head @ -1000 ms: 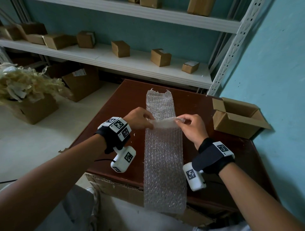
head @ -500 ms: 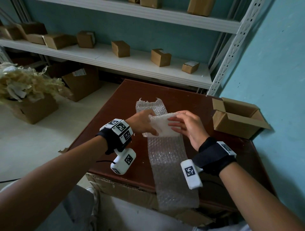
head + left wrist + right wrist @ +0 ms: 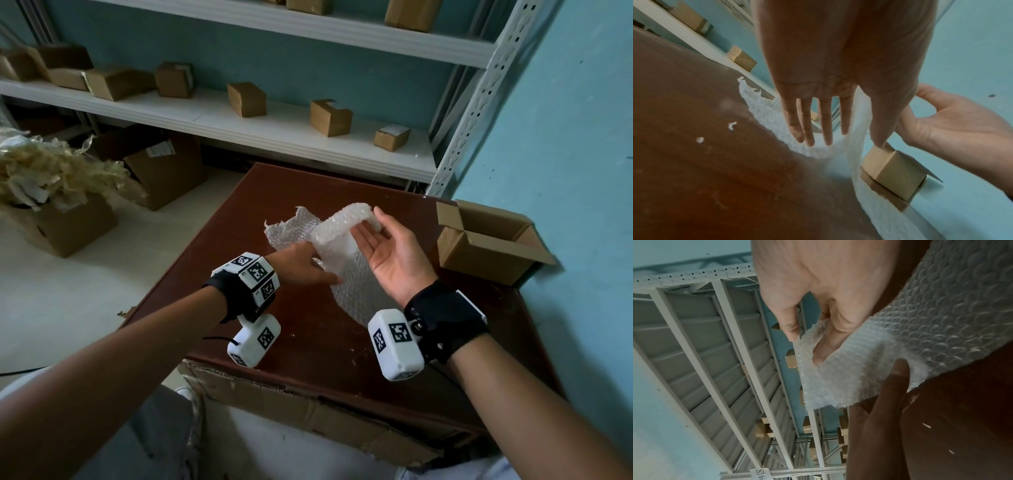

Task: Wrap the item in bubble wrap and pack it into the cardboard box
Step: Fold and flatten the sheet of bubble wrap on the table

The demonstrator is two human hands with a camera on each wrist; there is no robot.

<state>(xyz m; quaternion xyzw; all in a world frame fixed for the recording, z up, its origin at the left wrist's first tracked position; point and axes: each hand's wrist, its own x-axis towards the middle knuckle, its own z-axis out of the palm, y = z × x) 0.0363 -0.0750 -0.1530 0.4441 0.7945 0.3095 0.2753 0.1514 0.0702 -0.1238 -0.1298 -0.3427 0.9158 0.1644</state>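
Floor, far left: open carton (image 3: pixel 65 226) heaped with crumpled tan paper; a labelled carton (image 3: pixel 168 171) beside it. White shelf (image 3: pixel 239 126) behind, carrying several small brown boxes.

Bench (image 3: pixel 308 359): dark red-brown top with white scraps on it.

Left hand (image 3: pixel 301 263): palm down, fingers (image 3: pixel 807 129) straight and slightly spread, against the left side of the bubble wrap; whether they touch the bench cannot be told.

Bubble wrap (image 3: pixel 346 260): translucent strip, rows of small round bubbles. The ragged far end lies flat on the bench; the middle is lifted into a loose fold over the centre of the bench. The item inside cannot be made out.

Right hand (image 3: pixel 390 253): palm up, fingers curled round the top of the fold, thumb free.

Cardboard box (image 3: pixel 486 250): flaps open, at the right edge of the bench against the blue wall, apart from the wrap.
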